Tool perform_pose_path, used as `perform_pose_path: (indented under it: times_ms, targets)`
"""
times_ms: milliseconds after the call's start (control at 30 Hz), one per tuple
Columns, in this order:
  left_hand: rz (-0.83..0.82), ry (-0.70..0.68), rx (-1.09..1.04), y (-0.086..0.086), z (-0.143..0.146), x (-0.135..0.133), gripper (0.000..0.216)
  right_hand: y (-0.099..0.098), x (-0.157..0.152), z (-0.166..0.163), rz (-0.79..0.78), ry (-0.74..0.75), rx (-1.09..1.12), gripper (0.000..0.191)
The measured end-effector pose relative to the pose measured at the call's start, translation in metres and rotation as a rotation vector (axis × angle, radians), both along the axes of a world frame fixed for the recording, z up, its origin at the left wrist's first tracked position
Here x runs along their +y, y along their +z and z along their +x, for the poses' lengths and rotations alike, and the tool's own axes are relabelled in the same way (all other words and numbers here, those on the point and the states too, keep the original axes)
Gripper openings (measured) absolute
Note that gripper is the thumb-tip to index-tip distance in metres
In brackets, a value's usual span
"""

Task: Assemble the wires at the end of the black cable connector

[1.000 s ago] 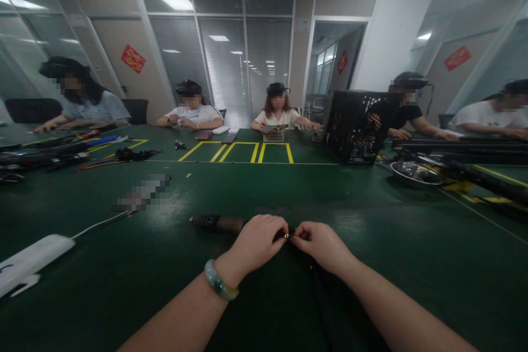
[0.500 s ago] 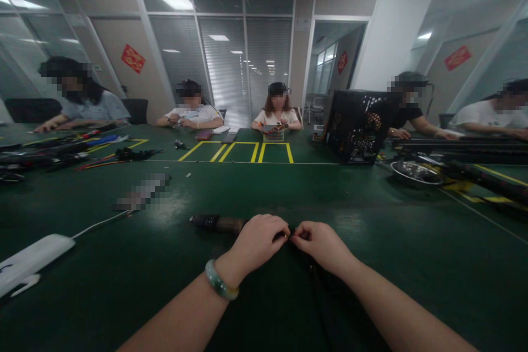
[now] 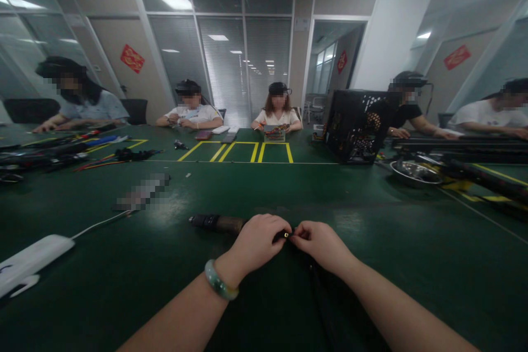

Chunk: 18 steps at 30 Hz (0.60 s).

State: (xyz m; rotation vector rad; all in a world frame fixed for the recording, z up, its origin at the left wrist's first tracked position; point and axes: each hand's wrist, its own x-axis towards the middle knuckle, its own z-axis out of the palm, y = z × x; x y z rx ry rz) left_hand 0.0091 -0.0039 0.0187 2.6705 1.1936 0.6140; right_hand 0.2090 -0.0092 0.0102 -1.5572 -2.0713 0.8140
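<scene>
My left hand (image 3: 264,235), with a jade-coloured bangle (image 3: 220,280) on its wrist, is curled over the right end of a dark rod-shaped tool (image 3: 216,224). That tool lies flat, with a narrow tip pointing left and a brownish middle; its right part is under my hand. A small gold-coloured piece (image 3: 286,235) shows at my left fingertips. Close beside it, my right hand (image 3: 319,239) has thumb and fingers pinched together; what they hold is too small and dark to make out. A dark strip (image 3: 315,291) runs from below my right hand toward me.
A white power strip (image 3: 35,264) lies at left with its cord. Bundled cables (image 3: 45,151) are further back. A black computer case (image 3: 358,126) and a metal bowl (image 3: 414,172) stand at right. Several people sit around the green table (image 3: 264,187).
The gold-coloured piece at my left fingertips shows more fully, facing me. Both hands stay nearly in place.
</scene>
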Motion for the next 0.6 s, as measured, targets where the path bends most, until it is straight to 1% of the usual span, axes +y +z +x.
perform_pose_path:
  times_ms: [67, 133, 267, 367, 467, 600]
  targets:
    - [0.000, 0.034, -0.002, -0.0008, 0.0004, -0.0002, 0.021, -0.0006, 0.0006, 0.0002, 0.016, 0.002, 0.001, 0.018]
    - [-0.004, 0.054, 0.003, -0.0012, 0.0005, 0.0000, 0.019, -0.0015, 0.0012, 0.0003, 0.026, 0.001, 0.003, 0.018]
    - [-0.007, 0.019, -0.003, -0.0001, 0.0004, 0.0005, 0.013, -0.0015, 0.0011, 0.0002, -0.001, 0.004, 0.007, 0.018]
    - [-0.006, 0.007, -0.010, 0.0006, 0.0002, -0.0001, 0.019, -0.0005, 0.0005, 0.0000, -0.015, 0.001, 0.008, 0.018]
    - [-0.018, 0.033, -0.017, -0.0002, -0.0005, -0.0005, 0.025, 0.0004, 0.0002, -0.0002, -0.003, 0.002, 0.007, 0.017]
    - [-0.028, 0.021, -0.022, -0.0024, -0.0022, 0.0006, 0.018, 0.0019, -0.0001, -0.0005, -0.011, -0.006, -0.004, 0.018]
